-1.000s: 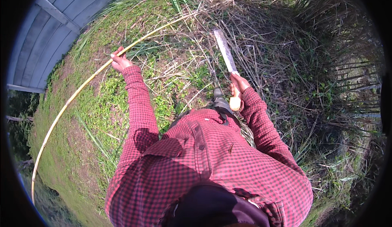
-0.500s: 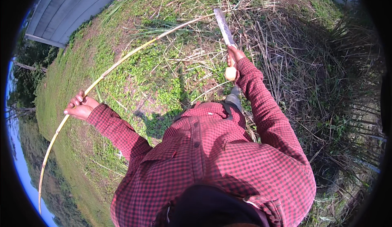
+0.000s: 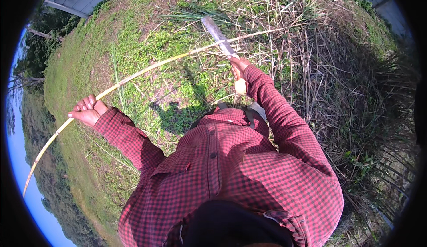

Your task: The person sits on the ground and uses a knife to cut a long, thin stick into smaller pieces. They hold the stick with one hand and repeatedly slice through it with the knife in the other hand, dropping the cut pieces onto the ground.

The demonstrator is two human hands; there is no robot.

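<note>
A long, thin, yellowish cane stalk (image 3: 151,67) with visible joints runs in a curve from the lower left up to the dry grass at the upper right. My left hand (image 3: 90,110) is closed around it, well along its left half. In my right hand (image 3: 239,66) is a machete (image 3: 216,32), gripped by its pale, rounded handle. The machete's grey blade points up and left and crosses the stalk; whether the edge touches it I cannot tell. Beyond the blade, the stalk's thin end reaches over the dry grass.
Cut dry grass (image 3: 307,64) covers the ground on the right, with taller dark grass (image 3: 391,82) at the far right. Low green weeds (image 3: 173,47) grow ahead of me. Grey panel walls (image 3: 84,0) stand at the upper left and upper right. Wooded slopes lie at the left.
The machete blade has moved from the stalk's far tip to a place nearer my left hand. The stalk's thin end now extends right past the blade. My left hand still holds the stalk.
</note>
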